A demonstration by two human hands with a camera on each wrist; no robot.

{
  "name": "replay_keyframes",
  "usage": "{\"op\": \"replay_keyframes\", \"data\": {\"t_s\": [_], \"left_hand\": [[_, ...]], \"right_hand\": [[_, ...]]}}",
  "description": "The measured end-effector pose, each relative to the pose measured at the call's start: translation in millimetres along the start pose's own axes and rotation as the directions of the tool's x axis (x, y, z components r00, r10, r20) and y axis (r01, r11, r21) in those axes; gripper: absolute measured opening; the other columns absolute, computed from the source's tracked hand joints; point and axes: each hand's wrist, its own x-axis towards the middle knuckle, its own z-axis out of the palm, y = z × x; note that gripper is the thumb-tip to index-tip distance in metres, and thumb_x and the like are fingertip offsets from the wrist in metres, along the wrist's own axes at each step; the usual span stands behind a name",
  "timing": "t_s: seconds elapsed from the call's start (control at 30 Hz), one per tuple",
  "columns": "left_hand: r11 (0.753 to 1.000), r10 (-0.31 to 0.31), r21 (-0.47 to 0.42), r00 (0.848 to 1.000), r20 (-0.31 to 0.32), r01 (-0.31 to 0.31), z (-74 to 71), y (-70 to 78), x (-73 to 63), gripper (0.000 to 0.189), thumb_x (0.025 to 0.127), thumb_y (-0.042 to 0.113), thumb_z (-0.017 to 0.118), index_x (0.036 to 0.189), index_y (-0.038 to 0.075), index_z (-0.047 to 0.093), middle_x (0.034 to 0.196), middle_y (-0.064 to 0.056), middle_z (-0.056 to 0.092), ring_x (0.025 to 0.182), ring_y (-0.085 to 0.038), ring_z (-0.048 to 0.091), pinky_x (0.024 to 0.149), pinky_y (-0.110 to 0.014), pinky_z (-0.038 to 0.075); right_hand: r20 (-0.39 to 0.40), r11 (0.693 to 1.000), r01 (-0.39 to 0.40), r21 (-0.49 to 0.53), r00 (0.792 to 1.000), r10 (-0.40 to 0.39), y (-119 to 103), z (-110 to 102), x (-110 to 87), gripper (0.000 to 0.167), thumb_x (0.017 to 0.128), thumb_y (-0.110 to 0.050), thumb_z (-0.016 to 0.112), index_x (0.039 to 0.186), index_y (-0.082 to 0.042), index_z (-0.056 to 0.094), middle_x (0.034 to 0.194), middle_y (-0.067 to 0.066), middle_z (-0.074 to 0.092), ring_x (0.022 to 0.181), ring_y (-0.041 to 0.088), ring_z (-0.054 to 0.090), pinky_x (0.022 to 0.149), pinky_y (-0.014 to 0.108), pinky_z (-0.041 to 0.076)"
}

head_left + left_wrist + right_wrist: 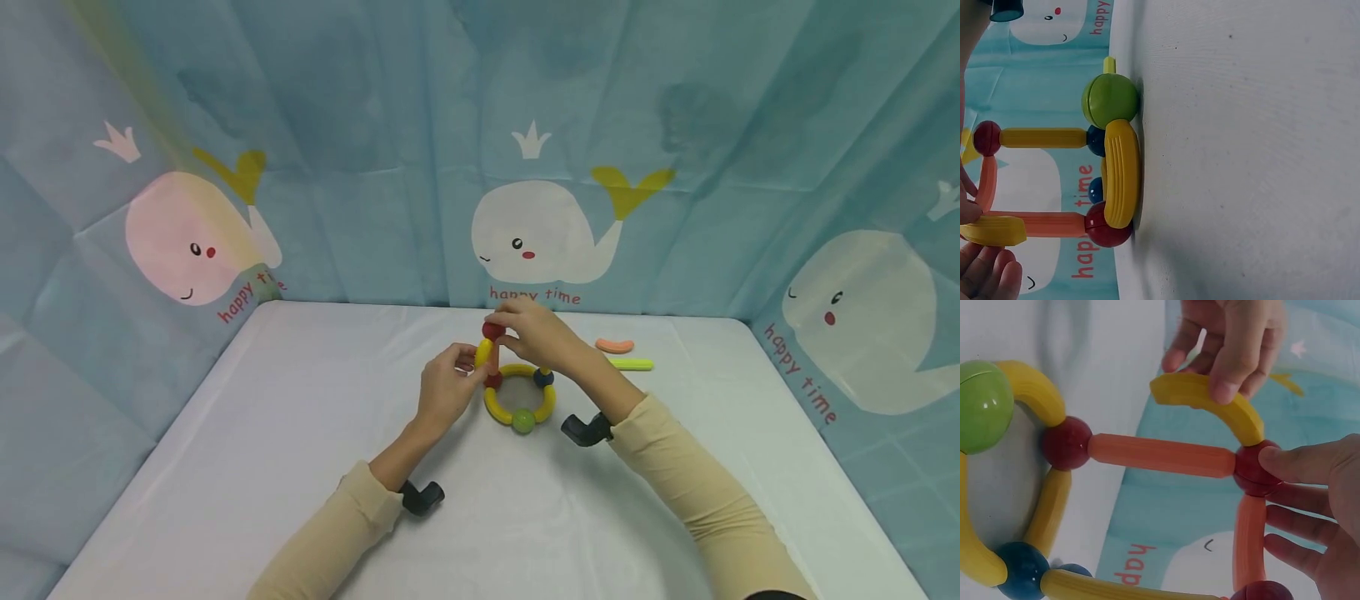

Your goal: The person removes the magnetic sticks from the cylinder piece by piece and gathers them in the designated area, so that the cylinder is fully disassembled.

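Observation:
A ball-and-stick building toy stands on the table, its base a ring of yellow curved rods point(497, 412) joined by balls. The light green ball point(523, 420) is at the near side. From a red ball point(1067, 443) in the ring, a straight orange rod point(1163, 455) rises to an upper red ball point(1254, 470). My right hand point(546, 332) grips this upper ball, thumb across it, fingers beside a curved orange rod point(1249, 544). My left hand point(444, 385) pinches a yellow curved rod point(1210, 394), whose one end meets the upper red ball.
A straight yellow rod point(1044, 137) stands on a dark blue ball point(543, 379), topped by another red ball point(987, 138). On the table right of the toy lie a loose curved orange rod point(615, 346) and a straight yellow-green rod point(632, 365). A whale-print curtain point(375, 217) hangs behind.

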Motion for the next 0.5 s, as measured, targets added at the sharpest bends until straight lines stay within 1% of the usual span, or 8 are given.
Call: {"op": "replay_keyframes", "data": {"t_s": [0.17,0.23,0.4,0.5], "left_hand": [[0.999,-0.008,-0.037,1.0,-0.019,0.007,-1.8,-2.2,0.4,0.024,0.088,0.012,0.071,0.108,0.0,0.067,0.101,-0.014,0.072,0.089,-0.024,0.071,0.081,-0.034,0.06],[0.999,0.003,-0.048,1.0,-0.031,-0.004,-2.4,-3.8,0.5,0.024,0.088,0.01,0.07,0.109,-0.001,0.068,0.102,-0.015,0.072,0.09,-0.025,0.071,0.081,-0.033,0.059],[0.997,0.021,-0.076,0.999,-0.049,-0.025,-3.3,-6.7,1.7,0.024,0.088,0.007,0.069,0.11,-0.003,0.069,0.1,-0.017,0.072,0.087,-0.025,0.072,0.078,-0.032,0.06],[0.997,0.013,-0.082,0.998,-0.059,-0.018,-3.8,-6.6,3.0,0.023,0.088,0.007,0.068,0.108,-0.004,0.069,0.097,-0.017,0.073,0.085,-0.025,0.072,0.075,-0.031,0.06]], "right_hand": [[-0.017,1.0,0.009,-0.005,1.0,-0.009,0.5,1.1,-0.4,0.028,0.088,-0.011,0.072,0.115,-0.008,0.069,0.11,0.006,0.067,0.104,0.023,0.058,0.09,0.033,0.055],[-0.024,1.0,0.013,-0.007,1.0,-0.014,0.4,1.1,-0.8,0.028,0.087,-0.011,0.072,0.115,-0.008,0.069,0.109,0.006,0.067,0.104,0.023,0.058,0.09,0.033,0.055],[-0.038,1.0,0.013,-0.005,0.999,-0.013,-0.8,1.0,-0.8,0.027,0.087,-0.011,0.073,0.113,-0.007,0.07,0.108,0.006,0.068,0.103,0.023,0.059,0.089,0.033,0.055],[-0.042,1.0,0.006,-0.004,0.999,-0.007,-1.7,0.8,-0.4,0.027,0.087,-0.011,0.073,0.113,-0.007,0.07,0.108,0.006,0.068,0.103,0.023,0.059,0.089,0.033,0.055]]}}
